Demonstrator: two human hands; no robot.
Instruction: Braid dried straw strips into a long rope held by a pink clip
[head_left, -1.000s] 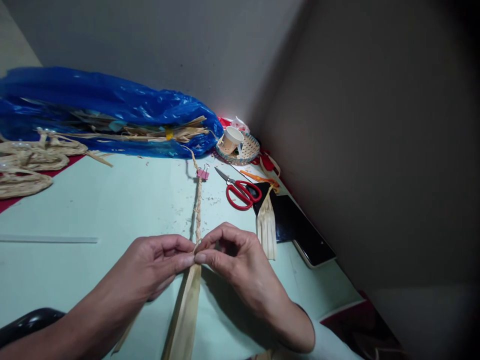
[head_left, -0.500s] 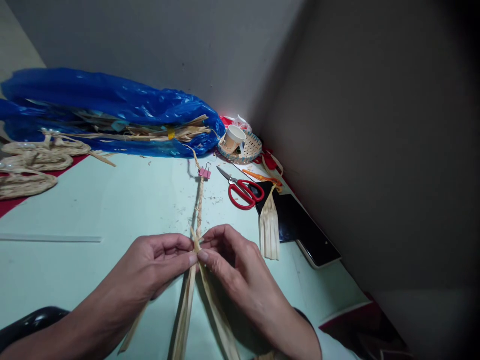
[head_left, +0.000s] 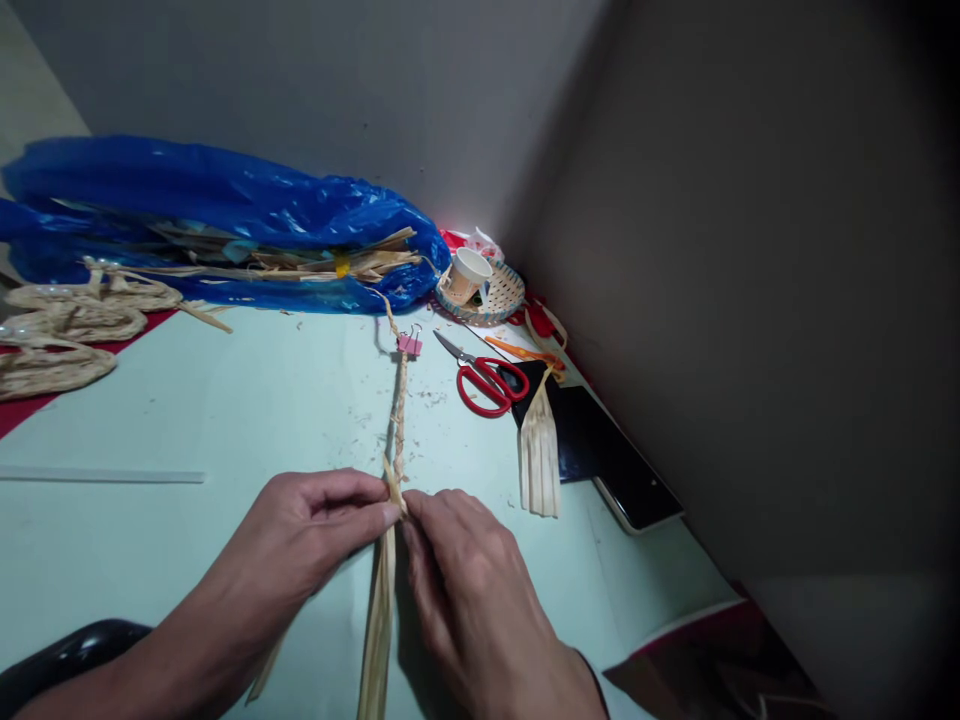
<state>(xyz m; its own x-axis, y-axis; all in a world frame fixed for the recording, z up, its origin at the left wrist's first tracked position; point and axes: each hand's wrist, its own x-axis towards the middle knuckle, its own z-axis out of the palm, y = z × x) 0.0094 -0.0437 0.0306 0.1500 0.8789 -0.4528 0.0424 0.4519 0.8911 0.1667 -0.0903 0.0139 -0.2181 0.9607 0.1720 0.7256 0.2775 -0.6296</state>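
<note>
A thin braid of dried plant strips runs toward me down the table, its far end gripped by a pink binder clip. At its near end my left hand pinches the strands between thumb and fingertips. My right hand is closed at the same spot, palm turned down, its fingertips against the braid; the strand in it is mostly hidden beneath the hand. One long pale strip hangs down between my hands. Another strip end shows below my left wrist.
Red-handled scissors lie right of the braid, near a flat dried strip and a dark phone. Behind are a blue plastic bag of strips and a basket with a paper cup. Woven pieces lie left.
My right hand has rolled over to palm down and shifted slightly lower, covering the right strand that hung in view before. My left hand keeps its pinch in nearly the same place.
</note>
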